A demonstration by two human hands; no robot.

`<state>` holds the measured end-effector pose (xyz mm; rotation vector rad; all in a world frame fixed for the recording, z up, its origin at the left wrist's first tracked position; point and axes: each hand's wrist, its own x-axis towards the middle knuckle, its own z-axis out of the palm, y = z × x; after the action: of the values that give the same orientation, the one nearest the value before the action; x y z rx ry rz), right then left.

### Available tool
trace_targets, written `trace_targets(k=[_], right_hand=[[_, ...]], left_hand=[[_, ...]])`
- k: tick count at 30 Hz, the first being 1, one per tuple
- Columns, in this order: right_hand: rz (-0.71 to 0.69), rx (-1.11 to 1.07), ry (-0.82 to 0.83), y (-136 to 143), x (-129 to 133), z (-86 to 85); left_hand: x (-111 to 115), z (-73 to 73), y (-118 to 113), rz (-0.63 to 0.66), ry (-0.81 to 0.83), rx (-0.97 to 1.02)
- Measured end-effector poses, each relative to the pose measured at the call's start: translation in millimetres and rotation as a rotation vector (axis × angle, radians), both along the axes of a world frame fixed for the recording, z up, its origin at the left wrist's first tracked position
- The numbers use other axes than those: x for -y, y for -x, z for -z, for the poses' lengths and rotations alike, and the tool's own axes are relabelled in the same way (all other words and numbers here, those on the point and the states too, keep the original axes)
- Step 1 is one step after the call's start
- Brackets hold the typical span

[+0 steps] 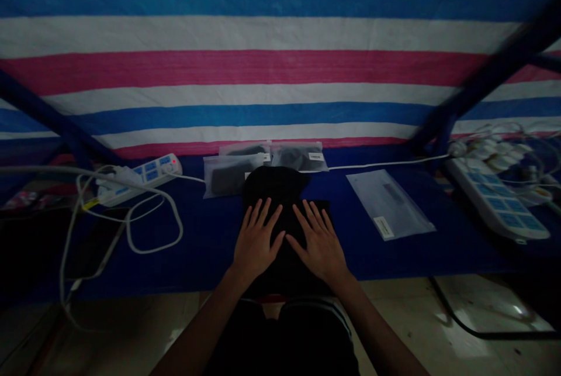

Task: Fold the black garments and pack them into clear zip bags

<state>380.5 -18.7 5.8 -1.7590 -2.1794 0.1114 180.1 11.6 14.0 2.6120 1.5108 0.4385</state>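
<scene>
A black cloth item [274, 182] lies on the blue surface in front of me; it is too dark to tell its exact kind. Both palms rest flat on it, thumbs almost meeting in the middle. My left hand [257, 241] has its fingers spread over the left part. On the right part, my right hand [319, 240] is spread likewise. Just behind the cloth are zip bags with dark contents, one at the left [225, 176] and another bag [298, 157] at the back. To the right lies a frosted zip bag [388, 203] with a white label, looking flat.
A white power strip [142, 177] with a glowing red light and looped white cable [179, 230] sits left, near a phone [99, 247]. At right is a larger power strip [499, 197] crowded with plugs. Dark blue slanted bars [482, 80] flank a striped tarp [280, 66].
</scene>
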Motion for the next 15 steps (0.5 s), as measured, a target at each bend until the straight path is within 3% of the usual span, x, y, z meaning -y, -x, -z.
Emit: trace_targets(k=[15], right_hand=[[-0.004,-0.03,0.006,1.0,-0.1,1.7]], left_hand=[[-1.8,2.9,0.4,0.012,0.002,0.022]])
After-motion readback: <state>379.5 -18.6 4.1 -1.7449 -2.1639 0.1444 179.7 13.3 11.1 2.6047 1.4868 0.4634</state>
